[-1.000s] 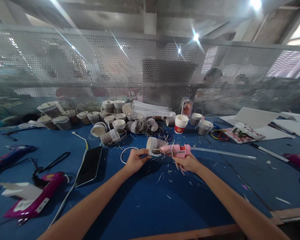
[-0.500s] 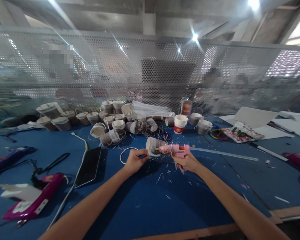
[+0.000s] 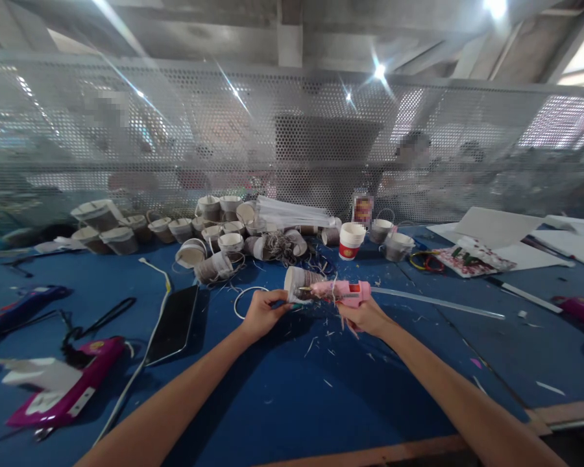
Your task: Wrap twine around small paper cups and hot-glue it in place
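My right hand [image 3: 363,316] is closed round the handle of a pink hot glue gun [image 3: 348,293], and a long clear glue stick [image 3: 433,303] sticks out of its back. The gun's nozzle lies against or just over the side of a paper cup [image 3: 296,279] wrapped in grey-brown material. The cup lies on its side, mouth to the left. Its rim is pinched by the fingers of my left hand [image 3: 264,314]. A white ring-shaped handle [image 3: 243,303] shows beside that hand; whether it joins the cup is hidden.
Several wrapped cups [image 3: 214,266] crowd the back, near a stack of red-and-white paper cups [image 3: 352,242]. To the left lie a phone [image 3: 172,324], a white cable [image 3: 141,363] and a magenta power strip [image 3: 73,386]. Papers [image 3: 496,233] lie at right. A perforated screen [image 3: 321,143] stands behind.
Almost nothing differs. Both hands, the cup and the glue gun stay in place, with the nozzle shifted very slightly on the cup's side.
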Demonstrator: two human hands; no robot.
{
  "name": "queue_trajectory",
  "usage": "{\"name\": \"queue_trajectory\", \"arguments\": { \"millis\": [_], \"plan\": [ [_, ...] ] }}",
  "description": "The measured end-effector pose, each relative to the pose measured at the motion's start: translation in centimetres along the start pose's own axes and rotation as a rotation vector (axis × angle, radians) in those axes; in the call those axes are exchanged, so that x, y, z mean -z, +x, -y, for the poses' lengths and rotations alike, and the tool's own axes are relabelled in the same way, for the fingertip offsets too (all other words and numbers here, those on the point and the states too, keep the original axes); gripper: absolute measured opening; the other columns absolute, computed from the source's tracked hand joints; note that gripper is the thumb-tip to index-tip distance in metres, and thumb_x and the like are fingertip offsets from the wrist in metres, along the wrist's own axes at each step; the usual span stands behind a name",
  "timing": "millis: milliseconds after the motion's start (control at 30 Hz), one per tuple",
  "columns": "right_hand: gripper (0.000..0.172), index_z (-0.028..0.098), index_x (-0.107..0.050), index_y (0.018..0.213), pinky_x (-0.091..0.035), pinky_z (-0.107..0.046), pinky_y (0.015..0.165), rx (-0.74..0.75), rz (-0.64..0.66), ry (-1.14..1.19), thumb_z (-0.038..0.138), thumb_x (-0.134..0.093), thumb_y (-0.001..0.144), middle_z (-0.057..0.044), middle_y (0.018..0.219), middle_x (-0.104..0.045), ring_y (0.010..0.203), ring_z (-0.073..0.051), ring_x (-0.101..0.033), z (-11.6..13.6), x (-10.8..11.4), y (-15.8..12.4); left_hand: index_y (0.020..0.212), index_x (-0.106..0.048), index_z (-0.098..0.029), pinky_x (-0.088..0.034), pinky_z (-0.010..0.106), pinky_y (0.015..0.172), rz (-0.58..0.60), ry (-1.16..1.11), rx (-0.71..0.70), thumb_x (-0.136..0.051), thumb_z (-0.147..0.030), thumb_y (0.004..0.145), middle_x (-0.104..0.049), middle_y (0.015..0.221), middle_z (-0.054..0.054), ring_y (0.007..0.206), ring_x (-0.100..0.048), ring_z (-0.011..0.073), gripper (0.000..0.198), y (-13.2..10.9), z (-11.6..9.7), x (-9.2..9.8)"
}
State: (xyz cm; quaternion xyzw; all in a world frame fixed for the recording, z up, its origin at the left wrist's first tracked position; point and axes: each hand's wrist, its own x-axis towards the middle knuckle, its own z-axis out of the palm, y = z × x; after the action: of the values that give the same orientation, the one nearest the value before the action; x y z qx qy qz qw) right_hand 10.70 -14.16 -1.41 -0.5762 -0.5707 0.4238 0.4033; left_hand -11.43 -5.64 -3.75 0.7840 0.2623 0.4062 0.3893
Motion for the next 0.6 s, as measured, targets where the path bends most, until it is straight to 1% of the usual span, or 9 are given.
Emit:
{"name": "queue_trajectory", "arguments": {
  "millis": [100, 200, 300, 433, 500, 600],
  "plan": [
    [0.023, 0.019, -0.045, 0.047, -0.027, -0.017, 0.027, 0.019, -0.009, 0.019, 0.025, -0.055, 0.066, 0.007, 0.031, -0.042, 0.027, -0.006, -0.037, 0.0, -0.1, 0.0, 0.064, -0.066, -0.012, -0.045, 0.023, 0.061, -0.007, -0.001, -0.003, -0.063, -0.028, 0.069, -0.067, 0.066, 0.006, 0.063, -0.060, 0.0146, 0.017, 0.0, -0.1, 0.0],
    [0.026, 0.019, -0.046, 0.047, -0.028, -0.017, 0.028, 0.034, 0.005, 0.032, 0.031, -0.055, 0.068, 0.005, 0.032, -0.044, 0.027, -0.006, -0.038, 0.4, -0.2, -0.1, 0.064, -0.066, -0.012, -0.046, 0.024, 0.061, -0.011, 0.010, 0.005, -0.063, -0.029, 0.069, -0.068, 0.068, 0.006, 0.063, -0.060, 0.0145, 0.017, 0.0, -0.2, -0.1],
    [0.026, 0.019, -0.049, 0.049, -0.027, -0.018, 0.027, 0.014, 0.029, 0.030, 0.035, -0.055, 0.068, 0.005, 0.031, -0.044, 0.025, -0.006, -0.036, 0.9, -0.3, -0.2, 0.063, -0.066, -0.012, -0.046, 0.023, 0.061, -0.007, 0.024, 0.004, -0.063, -0.027, 0.068, -0.068, 0.068, 0.006, 0.062, -0.060, 0.0138, 0.016, 0.0, -0.2, 0.0],
    [0.025, 0.020, -0.046, 0.045, -0.026, -0.018, 0.028, 0.038, 0.016, 0.020, 0.030, -0.055, 0.067, 0.006, 0.030, -0.041, 0.026, -0.006, -0.035, 1.4, -0.3, -0.4, 0.066, -0.067, -0.013, -0.047, 0.023, 0.063, 0.007, 0.017, 0.001, -0.063, -0.026, 0.069, -0.069, 0.071, 0.006, 0.064, -0.061, 0.0143, 0.015, 0.0, -0.1, 0.0],
    [0.027, 0.020, -0.043, 0.043, -0.027, -0.018, 0.029, 0.064, 0.019, 0.007, 0.027, -0.054, 0.067, 0.006, 0.031, -0.041, 0.027, -0.006, -0.036, 1.3, -0.4, -0.3, 0.068, -0.068, -0.013, -0.047, 0.023, 0.064, 0.019, 0.020, 0.000, -0.063, -0.027, 0.070, -0.069, 0.073, 0.006, 0.066, -0.062, 0.0147, 0.015, 0.0, 0.0, 0.0],
    [0.028, 0.021, -0.041, 0.042, -0.028, -0.019, 0.030, 0.056, 0.019, -0.008, 0.024, -0.052, 0.067, 0.006, 0.032, -0.042, 0.028, -0.006, -0.037, 0.9, -0.4, -0.2, 0.068, -0.068, -0.013, -0.047, 0.023, 0.064, 0.018, 0.037, -0.011, -0.063, -0.027, 0.070, -0.069, 0.073, 0.006, 0.065, -0.062, 0.0144, 0.015, 0.0, 0.2, 0.0]
  ]
}}
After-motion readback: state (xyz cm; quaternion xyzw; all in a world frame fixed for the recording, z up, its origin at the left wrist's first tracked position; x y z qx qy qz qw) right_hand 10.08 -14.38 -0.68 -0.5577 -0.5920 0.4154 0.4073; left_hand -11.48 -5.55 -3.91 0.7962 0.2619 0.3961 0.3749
